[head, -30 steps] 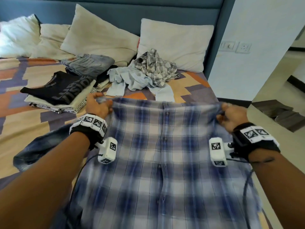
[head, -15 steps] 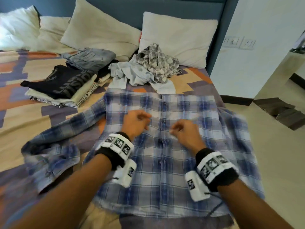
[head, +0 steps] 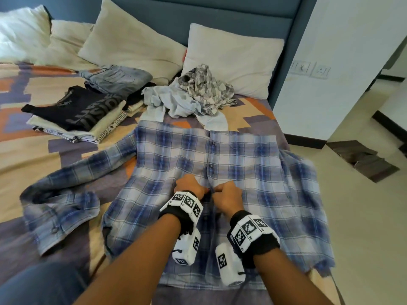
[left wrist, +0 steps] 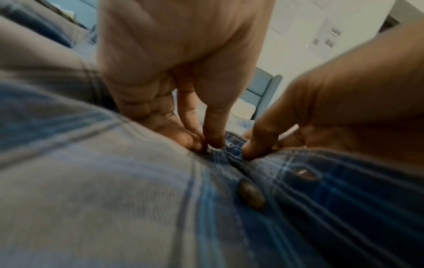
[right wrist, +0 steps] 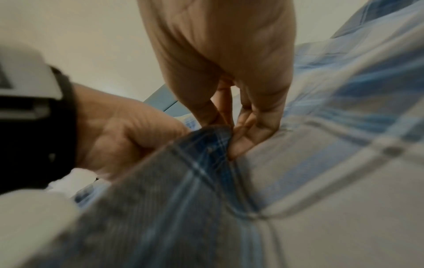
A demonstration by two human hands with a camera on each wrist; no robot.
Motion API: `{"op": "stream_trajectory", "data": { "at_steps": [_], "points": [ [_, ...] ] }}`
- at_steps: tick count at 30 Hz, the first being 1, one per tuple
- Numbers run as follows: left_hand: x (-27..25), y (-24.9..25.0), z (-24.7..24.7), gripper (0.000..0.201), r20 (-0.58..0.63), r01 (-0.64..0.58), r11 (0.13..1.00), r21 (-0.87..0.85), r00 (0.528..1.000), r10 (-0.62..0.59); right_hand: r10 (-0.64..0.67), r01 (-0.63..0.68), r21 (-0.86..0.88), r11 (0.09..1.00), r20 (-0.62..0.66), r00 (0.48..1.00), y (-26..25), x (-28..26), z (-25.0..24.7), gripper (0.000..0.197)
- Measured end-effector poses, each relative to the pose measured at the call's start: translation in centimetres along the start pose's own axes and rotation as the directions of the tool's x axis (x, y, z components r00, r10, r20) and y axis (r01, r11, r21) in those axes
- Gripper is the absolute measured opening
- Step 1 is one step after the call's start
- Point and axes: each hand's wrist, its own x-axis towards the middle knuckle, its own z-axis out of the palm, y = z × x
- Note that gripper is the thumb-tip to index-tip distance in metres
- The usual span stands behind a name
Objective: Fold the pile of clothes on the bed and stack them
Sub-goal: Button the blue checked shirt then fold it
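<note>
A blue plaid shirt [head: 242,172] lies spread front-up on the bed, with one sleeve [head: 72,186] trailing off to the left. Both hands meet at its button placket near the middle. My left hand [head: 193,188] pinches the left edge of the placket [left wrist: 220,152] between thumb and fingers. My right hand [head: 224,192] pinches the fabric just to its right [right wrist: 215,141]. Two dark buttons [left wrist: 251,195] show just below the fingers. A loose heap of unfolded clothes [head: 193,93] lies beyond the shirt.
A folded stack topped by a black printed T-shirt [head: 77,113] sits at the left, with folded jeans [head: 116,78] behind it. Pillows [head: 233,58] lean on the blue headboard. The bed's right edge [head: 284,137] drops to the floor beside a white wall.
My hands let go of the shirt's far corners after laying it flat. They came together at the centre and now pinch the placket, a little nearer to me.
</note>
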Motion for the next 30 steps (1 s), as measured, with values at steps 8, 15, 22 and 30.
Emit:
{"op": "stream_trajectory", "data": {
  "at_steps": [8,15,22,30],
  "points": [
    [1.0,0.6,1.1,0.033,-0.044,0.008,0.998,0.066,0.999,-0.005,-0.055,0.054,0.044,0.998,0.004,0.998,-0.1,-0.1,0.5,0.020],
    [2.0,0.5,-0.1,0.024,0.201,-0.071,0.994,0.081,0.978,0.053,0.009,-0.023,0.263,0.964,0.053,0.999,0.6,0.7,0.4,0.026],
    [1.7,-0.1,0.5,0.019,0.189,0.009,0.992,-0.126,0.982,0.015,0.132,-0.213,0.573,0.792,0.180,0.975,1.1,1.1,-0.5,0.014],
    [1.2,0.7,1.4,0.043,0.059,0.061,0.995,-0.073,0.997,-0.057,0.200,-0.252,0.521,0.816,0.154,0.968,0.9,2.1,0.6,0.023]
  ]
}}
